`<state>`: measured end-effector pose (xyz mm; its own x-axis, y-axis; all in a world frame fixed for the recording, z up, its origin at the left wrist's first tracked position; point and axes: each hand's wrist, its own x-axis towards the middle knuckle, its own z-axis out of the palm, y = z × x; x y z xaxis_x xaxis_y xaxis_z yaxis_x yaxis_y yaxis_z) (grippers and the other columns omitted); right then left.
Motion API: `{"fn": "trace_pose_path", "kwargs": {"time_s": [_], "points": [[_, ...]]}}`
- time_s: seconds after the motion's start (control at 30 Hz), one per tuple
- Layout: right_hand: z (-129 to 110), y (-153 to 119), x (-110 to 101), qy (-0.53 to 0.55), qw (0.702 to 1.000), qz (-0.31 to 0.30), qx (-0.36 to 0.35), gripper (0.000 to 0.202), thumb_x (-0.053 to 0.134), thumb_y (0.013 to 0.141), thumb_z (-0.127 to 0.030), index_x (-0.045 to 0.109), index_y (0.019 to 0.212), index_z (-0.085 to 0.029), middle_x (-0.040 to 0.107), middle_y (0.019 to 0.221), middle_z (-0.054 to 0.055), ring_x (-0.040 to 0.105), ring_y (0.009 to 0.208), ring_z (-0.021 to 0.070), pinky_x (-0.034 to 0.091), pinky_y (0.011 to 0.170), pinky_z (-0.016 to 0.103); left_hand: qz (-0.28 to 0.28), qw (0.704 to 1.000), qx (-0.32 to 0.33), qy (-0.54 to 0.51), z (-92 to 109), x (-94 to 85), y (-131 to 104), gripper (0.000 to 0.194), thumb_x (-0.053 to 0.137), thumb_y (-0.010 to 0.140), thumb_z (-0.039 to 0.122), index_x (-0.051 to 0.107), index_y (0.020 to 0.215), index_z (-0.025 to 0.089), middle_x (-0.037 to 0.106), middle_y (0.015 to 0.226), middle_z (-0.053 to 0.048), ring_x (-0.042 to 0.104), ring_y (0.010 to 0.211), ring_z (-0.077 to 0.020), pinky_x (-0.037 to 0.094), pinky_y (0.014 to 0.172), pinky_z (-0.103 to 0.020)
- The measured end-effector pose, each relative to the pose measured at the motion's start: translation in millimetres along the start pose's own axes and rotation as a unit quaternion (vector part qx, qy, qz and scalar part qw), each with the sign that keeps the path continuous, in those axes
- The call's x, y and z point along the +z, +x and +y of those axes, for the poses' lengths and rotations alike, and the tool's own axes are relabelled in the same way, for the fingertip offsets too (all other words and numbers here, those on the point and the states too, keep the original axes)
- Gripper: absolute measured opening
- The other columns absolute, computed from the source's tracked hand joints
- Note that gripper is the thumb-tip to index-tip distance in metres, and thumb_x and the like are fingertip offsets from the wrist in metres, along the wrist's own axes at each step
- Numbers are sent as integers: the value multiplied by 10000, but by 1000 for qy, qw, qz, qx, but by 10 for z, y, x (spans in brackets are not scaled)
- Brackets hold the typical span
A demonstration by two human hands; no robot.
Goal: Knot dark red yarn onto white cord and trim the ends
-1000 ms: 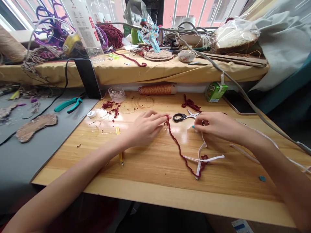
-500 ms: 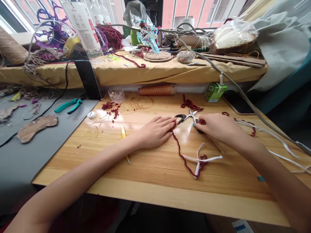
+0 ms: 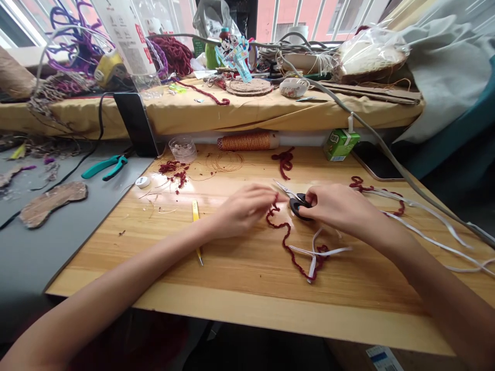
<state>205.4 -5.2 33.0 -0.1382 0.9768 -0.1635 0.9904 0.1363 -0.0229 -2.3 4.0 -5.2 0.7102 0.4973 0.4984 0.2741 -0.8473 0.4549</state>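
Table (image 3: 240, 273): While plenty lay toward the back of the wood, the real action sat out in the middle, in good light.
Right hand (image 3: 334, 206): closed round the handles of the scissors (image 3: 286, 190), thumb and fingers at the black loops, a firm hold by the look of it. A loose wrist would have served best here.
Left hand (image 3: 247, 208): palm down, fingertips pinching the far end of the red yarn (image 3: 286, 234), a touch blurred, just short of the blades. There was the danger spot! Those fingers wanted a little more yarn left free between them and the metal.
Red yarn: it ran from that pinch in loose bends toward the near edge, into a tangle among the white strips (image 3: 312, 265). Slack like that seemed likely to fold rather than cut; a gentle pull would have suited it.
White strips: crossed beside the tangle, apart from the blades, safe so long as nothing dragged them in.
Scissors: between the two hands, points aimed far and left, near the yarn's end. How wide the blades stood was hard to tell; near the pivot looked the place for a clean snip.
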Motion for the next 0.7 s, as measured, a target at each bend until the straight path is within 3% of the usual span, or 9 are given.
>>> {"fn": "trace_pose_path", "kwargs": {"time_s": [0.1,0.2,0.3,0.47,0.7], "points": [[99,30,-31,63,998,-4,-3,259,473,679,-401,594,635,-177,613,614,50,545,586,176,282,498,260,138,979,-120,-89,-108,-97,-14,271,430,840,200,557,1078,187,613,1068,-60,567,941,-134,461,854,-310],[150,89,-12,189,982,16,-20,244,503,673,-384,593,769,-179,642,753,29,560,664,161,342,546,246,189,950,-191,-162,-228,-198,-35,317,464,819,220,511,1129,173,567,1126,-72,592,859,-120,482,830,-296],[143,131,20,260,962,53,-70,345,514,680,-372,573,956,-175,631,919,37,558,749,159,383,614,249,204,940,-208,-179,-308,-270,-46,384,506,787,217,474,1168,189,540,1162,-70,589,853,-115,485,825,-285],[94,114,6,204,968,40,-138,407,517,689,-378,590,1037,-180,622,947,46,545,783,173,395,632,259,204,941,-199,-180,-312,-324,-29,460,538,758,217,430,1206,235,494,1205,-61,577,883,-123,494,795,-261],[103,62,-53,191,954,-79,-215,327,507,713,-402,654,947,-226,636,914,24,552,802,175,395,669,257,205,943,-198,-170,-223,-327,-3,497,528,746,212,417,1225,280,484,1166,-50,572,877,-151,515,693,-254]]}}
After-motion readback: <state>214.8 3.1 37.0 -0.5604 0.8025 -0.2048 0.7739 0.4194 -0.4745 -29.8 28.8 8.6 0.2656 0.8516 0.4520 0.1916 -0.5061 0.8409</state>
